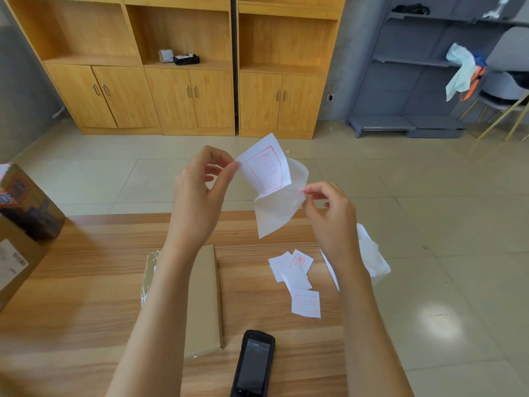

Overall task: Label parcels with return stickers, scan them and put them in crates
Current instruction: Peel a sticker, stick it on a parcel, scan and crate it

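Both hands are raised above the far edge of the surface (86,282), peeling a sticker (264,167) from its backing (274,213). The left hand (197,190) pinches the sticker's left edge between thumb and fingers; the right hand (329,207) pinches the backing's right edge. A flat parcel (204,296) lies on the surface under the left forearm. More stickers (297,279) lie just right of it, and a scanner (253,365) sits at the near edge.
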Demonstrator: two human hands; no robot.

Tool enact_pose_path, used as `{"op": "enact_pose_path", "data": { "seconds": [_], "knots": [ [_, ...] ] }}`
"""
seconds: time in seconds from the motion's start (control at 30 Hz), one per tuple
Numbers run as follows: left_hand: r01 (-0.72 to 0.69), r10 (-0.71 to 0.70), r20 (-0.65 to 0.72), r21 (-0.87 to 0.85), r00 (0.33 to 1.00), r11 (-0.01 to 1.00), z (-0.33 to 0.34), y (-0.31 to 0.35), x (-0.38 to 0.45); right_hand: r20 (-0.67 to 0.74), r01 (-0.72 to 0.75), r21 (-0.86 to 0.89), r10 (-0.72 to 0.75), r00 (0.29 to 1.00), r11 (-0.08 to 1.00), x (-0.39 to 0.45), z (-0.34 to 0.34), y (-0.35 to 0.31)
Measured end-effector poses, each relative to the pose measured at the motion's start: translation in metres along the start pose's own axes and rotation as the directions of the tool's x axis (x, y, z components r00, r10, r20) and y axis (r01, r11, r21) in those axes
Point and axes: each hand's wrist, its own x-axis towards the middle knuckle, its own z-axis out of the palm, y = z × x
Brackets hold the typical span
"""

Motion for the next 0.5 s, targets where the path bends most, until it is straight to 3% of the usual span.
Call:
{"op": "enact_pose_path", "data": {
  "seconds": [0.5],
  "knots": [
    [-0.040,0.038,-0.034,-0.048,0.999,0.998,-0.0007,0.0015,0.0006,0.000,-0.012,-0.004,0.012,1.000,1.000,-0.0036,-0.0016,0.0042]
  ]
}}
